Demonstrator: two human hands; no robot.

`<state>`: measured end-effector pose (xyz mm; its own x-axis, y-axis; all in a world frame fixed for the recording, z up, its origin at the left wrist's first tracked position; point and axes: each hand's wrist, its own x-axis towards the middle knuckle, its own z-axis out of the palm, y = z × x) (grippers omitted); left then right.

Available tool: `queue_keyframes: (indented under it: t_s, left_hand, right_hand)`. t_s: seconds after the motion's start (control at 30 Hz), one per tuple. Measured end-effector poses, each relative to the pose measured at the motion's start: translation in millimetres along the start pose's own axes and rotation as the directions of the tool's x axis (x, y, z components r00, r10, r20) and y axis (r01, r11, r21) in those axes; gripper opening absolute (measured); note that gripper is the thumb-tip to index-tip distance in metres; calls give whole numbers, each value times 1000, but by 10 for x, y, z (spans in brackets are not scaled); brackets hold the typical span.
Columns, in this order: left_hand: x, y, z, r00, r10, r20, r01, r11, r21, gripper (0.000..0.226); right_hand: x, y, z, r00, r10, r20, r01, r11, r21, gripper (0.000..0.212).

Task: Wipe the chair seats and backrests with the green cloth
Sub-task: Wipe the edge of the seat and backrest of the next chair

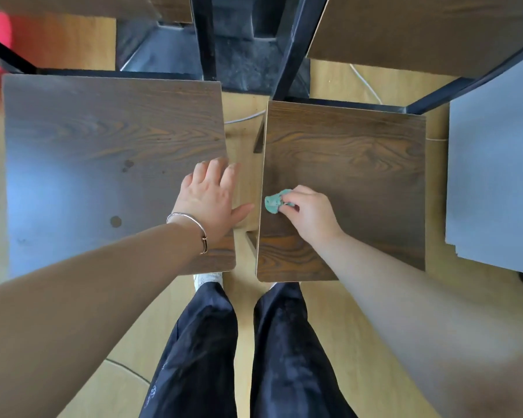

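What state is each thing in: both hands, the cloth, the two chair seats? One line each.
Left dark wooden chair seat: spotted.
Right dark wooden chair seat: no spots visible.
Small green cloth: bunched, pressed near the right seat's left edge.
Right hand: grips the cloth.
Left hand: flat on the left seat's edge.

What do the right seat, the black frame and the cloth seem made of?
Right seat: dark wood-grain board, likely laminate over plywood, going by the pale edge; smooth, slightly glossy. Frame: black straight bars, probably painted metal. Cloth: green, bunched, soft fabric; weave too small to tell.
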<state>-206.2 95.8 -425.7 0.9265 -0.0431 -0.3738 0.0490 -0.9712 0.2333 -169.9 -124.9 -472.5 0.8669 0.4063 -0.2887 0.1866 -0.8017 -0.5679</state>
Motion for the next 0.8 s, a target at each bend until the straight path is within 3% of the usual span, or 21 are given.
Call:
queue_keyframes:
  t_s: [0.2,0.3,0.4,0.53,0.67,0.8]
  left_hand:
    - [-139,190,95,998,32,56,-33,999,15,79]
    - [-121,331,87,997,38,63,-38,999,6,79]
    - [-31,451,98,996,59,61,-60,998,21,79]
    - [211,691,128,994,83,73,-87,995,47,79]
    - [462,989,197,993,98,72,-102,994,46,78]
    - [618,1205,262,990,117,73,-120,992,40,78]
  right_hand:
    - [-844,58,176,997,39,65,-37,999,-25,8]
    - [-958,77,82,983,182,-35,-179,981,70,8]
    - [-835,277,-268,880,378,-287,-319,919,233,7]
    - [-486,1002,-908,721,546,-427,-508,835,210,19]
    - [-159,1704,-1350,616,661,-429,-627,741,242,23]
    - [-99,1878,-1294,588,721,-367,-659,690,299,20]
